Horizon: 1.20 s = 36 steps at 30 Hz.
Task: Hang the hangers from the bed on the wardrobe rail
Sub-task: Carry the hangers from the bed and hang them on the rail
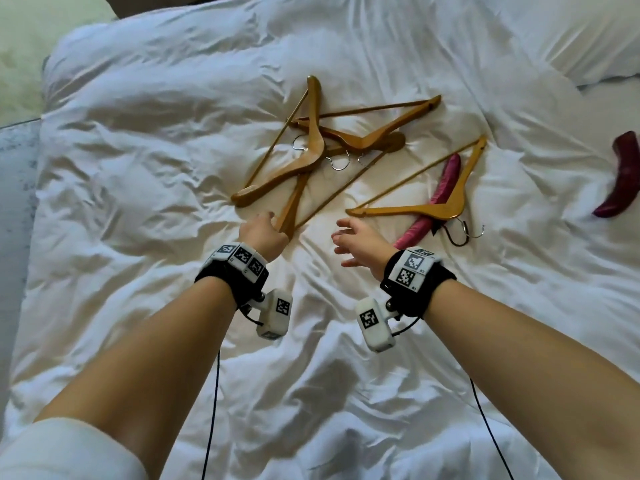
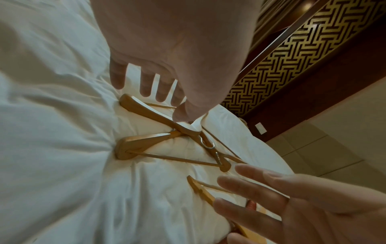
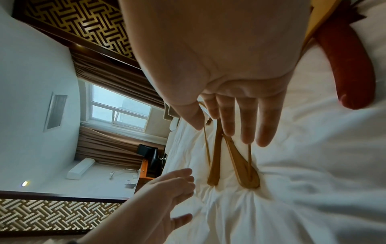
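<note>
Three wooden hangers (image 1: 322,147) lie crossed in a pile on the white duvet (image 1: 138,168); the left wrist view shows them too (image 2: 146,140). My left hand (image 1: 265,232) hovers at the near tip of the lowest one, fingers straight and spread (image 2: 163,99), gripping nothing. A fourth wooden hanger (image 1: 450,202) rests to the right across a pink padded hanger (image 1: 446,181). My right hand (image 1: 349,240) floats between the pile and that hanger, fingers spread and empty (image 3: 225,128). No wardrobe rail is in view.
A dark red padded hanger (image 1: 623,178) lies at the bed's far right. A white pillow (image 1: 588,36) sits at the top right. The bed's left edge meets pale floor (image 1: 17,168). A patterned wooden screen (image 2: 303,57) stands beyond the bed.
</note>
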{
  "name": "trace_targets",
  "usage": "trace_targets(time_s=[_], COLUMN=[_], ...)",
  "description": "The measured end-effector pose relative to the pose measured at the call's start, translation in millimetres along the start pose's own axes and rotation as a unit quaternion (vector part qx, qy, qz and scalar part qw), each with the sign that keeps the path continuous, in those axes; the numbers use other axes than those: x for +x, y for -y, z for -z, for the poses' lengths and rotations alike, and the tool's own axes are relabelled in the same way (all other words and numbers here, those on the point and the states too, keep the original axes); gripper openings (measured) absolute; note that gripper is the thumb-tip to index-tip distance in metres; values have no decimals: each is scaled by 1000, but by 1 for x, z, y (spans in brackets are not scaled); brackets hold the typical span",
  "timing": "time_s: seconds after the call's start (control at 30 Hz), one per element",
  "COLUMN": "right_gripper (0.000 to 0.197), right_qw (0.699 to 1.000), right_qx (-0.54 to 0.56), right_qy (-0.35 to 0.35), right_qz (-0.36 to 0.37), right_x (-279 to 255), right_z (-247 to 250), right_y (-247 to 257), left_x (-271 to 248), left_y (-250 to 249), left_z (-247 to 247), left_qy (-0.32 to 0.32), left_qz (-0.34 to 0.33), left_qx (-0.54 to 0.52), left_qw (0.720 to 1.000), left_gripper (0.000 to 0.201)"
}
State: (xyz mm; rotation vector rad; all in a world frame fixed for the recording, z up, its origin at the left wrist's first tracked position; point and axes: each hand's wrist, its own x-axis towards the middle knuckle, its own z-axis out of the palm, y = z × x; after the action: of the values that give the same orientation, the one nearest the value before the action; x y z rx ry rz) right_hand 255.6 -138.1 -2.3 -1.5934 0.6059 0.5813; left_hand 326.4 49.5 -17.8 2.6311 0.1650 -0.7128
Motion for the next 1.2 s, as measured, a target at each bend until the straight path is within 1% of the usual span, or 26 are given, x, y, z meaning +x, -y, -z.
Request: trace_targets(time_s=[0.07,0.13,0.2,0.37,0.47,0.57,0.7,0.8,0.9,0.97,1.03,1.1,1.2], right_gripper=[51,56,59,59,61,64,64,65,65,65,65,65,64], right_qw=[1000,1000,999,999,998,998,998,997,997,997,998,997,996], right_qx=[-2,0,13,35,26,13,20,23,33,36,37,45,66], right_qy=[7,18,31,38,50,66,66,68,64,61,58,61,65], right_qz=[-3,-5,-12,-16,-12,-3,0,2,-1,-4,-7,-12,-17], right_x=[19,36,58,88,104,116,126,129,133,133,132,128,121], right_z=[-6,-12,-22,-38,-46,-50,-51,-51,-50,-52,-55,-58,-60], right_y=[-7,-13,-21,-35,-43,-49,-57,-62,-69,-74,-80,-86,-91], left_x=[22,42,63,94,115,136,165,182,192,193,192,186,174], left_y=[6,15,28,53,64,64,64,71,78,86,92,91,85], left_z=[-6,-14,-24,-40,-47,-48,-40,-37,-41,-45,-49,-53,-58], left_qy=[5,8,3,-10,-9,-10,-28,-28,-28,-42,-67,-83,-86], left_qz=[20,31,31,12,24,43,44,47,50,43,40,40,39], left_qx=[13,36,58,93,76,63,86,79,73,68,43,35,41], left_qw=[1000,999,998,996,997,997,995,995,996,996,996,995,995], left_gripper=[70,72,72,72,80,84,82,83,84,85,83,72,57])
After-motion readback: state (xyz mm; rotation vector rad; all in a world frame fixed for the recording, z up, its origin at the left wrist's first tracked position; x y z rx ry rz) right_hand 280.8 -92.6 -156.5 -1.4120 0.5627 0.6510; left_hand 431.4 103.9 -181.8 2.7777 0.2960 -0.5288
